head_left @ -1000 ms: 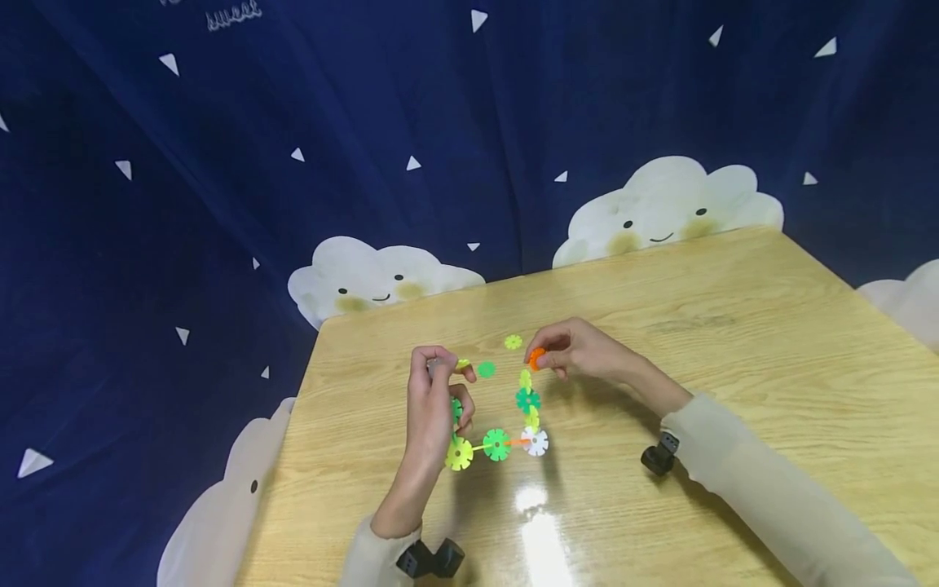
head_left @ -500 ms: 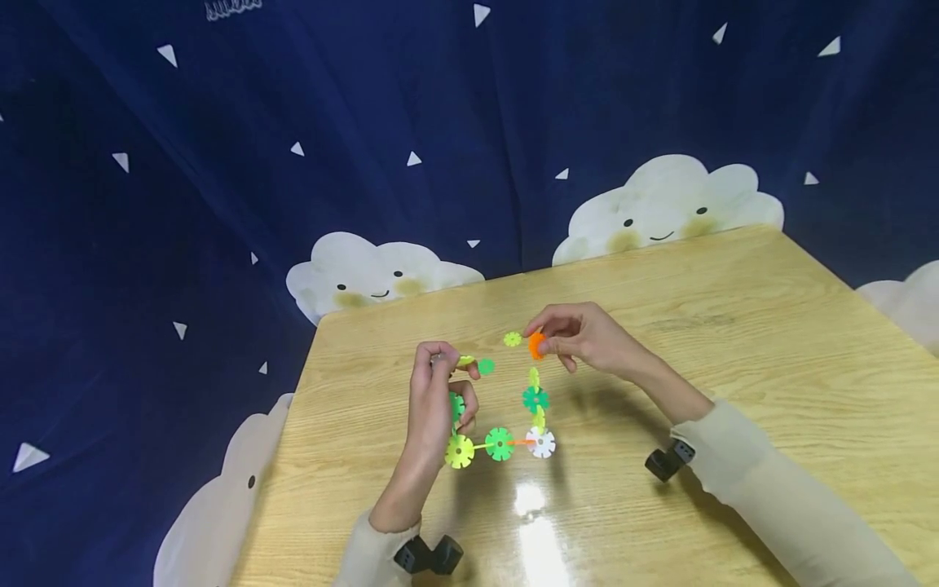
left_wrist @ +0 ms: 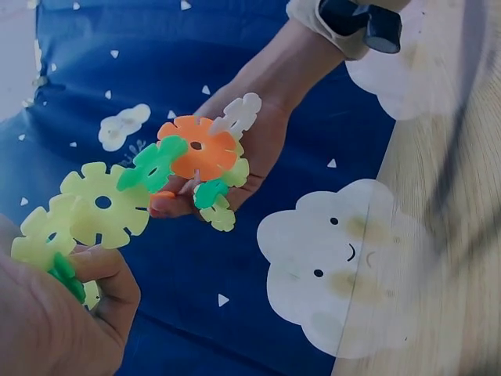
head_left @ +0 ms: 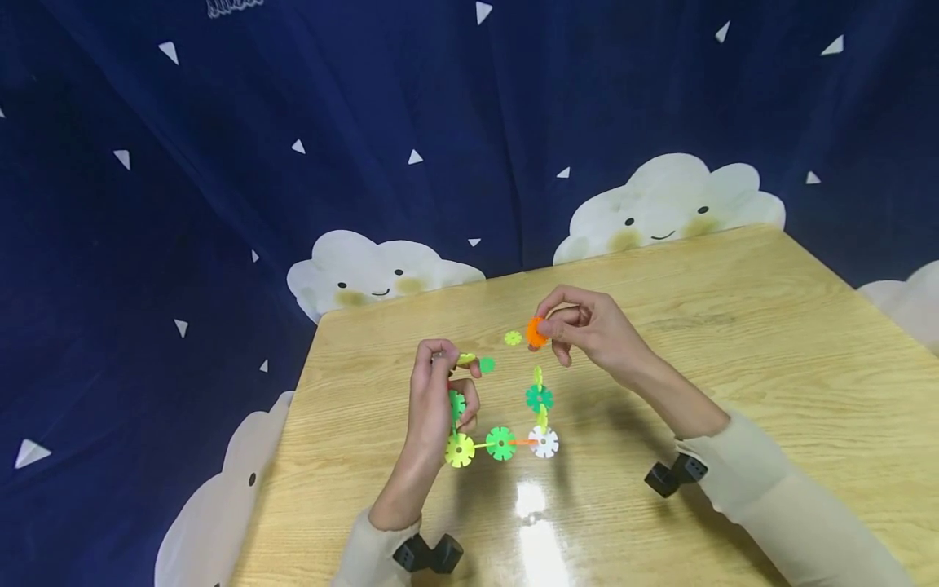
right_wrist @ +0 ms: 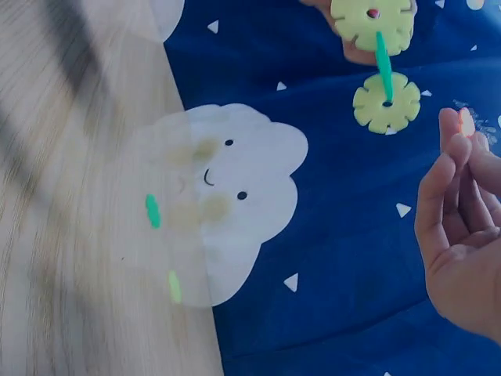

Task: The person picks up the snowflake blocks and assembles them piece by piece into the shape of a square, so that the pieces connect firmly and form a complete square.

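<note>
My left hand (head_left: 433, 399) grips one side of a linked chain of snowflake building discs, its fingers covering part of it. In the head view the chain runs through a yellow disc (head_left: 460, 450), a green disc (head_left: 501, 443) and a white disc (head_left: 544, 442). From there it turns up through a dark green disc (head_left: 539, 399) to a yellow end disc (head_left: 539, 377). Beyond that end, apart from it, my right hand (head_left: 597, 330) pinches an orange snowflake disc (head_left: 536, 331) between thumb and fingers. The right wrist view shows this orange disc (right_wrist: 466, 123) edge-on.
Two loose discs lie on the wooden table (head_left: 734, 350) past the chain: a yellow disc (head_left: 513, 337) and a green disc (head_left: 487, 365). A dark blue curtain (head_left: 411, 90) with white clouds hangs along the table's far and left edges.
My right hand has moved away from the chain's end, toward the far side, and the orange disc has gone with it. The chain's right side has shifted slightly right; my left hand stays nearly still.
</note>
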Action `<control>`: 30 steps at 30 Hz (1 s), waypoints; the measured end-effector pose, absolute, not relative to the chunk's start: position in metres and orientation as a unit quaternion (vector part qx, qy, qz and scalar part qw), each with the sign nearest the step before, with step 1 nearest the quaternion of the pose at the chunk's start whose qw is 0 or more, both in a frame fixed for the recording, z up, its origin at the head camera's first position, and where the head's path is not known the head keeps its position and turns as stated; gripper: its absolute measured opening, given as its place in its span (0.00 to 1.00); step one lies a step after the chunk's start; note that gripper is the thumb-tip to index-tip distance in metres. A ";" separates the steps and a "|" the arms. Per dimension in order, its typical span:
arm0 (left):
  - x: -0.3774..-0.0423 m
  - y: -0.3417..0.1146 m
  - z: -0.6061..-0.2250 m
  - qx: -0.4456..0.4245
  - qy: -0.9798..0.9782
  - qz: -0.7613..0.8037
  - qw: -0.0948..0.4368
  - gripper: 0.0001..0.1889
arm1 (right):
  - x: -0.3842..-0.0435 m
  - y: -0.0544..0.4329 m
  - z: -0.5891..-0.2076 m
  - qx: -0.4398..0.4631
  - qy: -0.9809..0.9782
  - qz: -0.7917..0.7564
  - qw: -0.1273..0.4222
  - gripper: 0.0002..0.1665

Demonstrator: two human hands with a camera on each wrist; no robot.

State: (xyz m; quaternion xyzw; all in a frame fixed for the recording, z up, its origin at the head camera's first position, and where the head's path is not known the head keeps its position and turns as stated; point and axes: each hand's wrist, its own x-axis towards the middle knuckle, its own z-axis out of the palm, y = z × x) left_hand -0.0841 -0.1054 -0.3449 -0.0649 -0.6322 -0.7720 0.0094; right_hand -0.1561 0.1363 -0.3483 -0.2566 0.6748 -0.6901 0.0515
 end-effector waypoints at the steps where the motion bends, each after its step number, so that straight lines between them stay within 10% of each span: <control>1: -0.084 -0.105 -0.345 -0.067 -0.631 -0.773 0.009 0.05 | -0.154 0.135 -0.347 -0.256 0.671 -0.694 0.051 0.05; 30: -0.076 -0.088 -0.338 -0.097 -0.623 -0.777 0.003 0.05 | -0.121 0.098 -0.338 -0.269 0.673 -0.689 0.038 0.11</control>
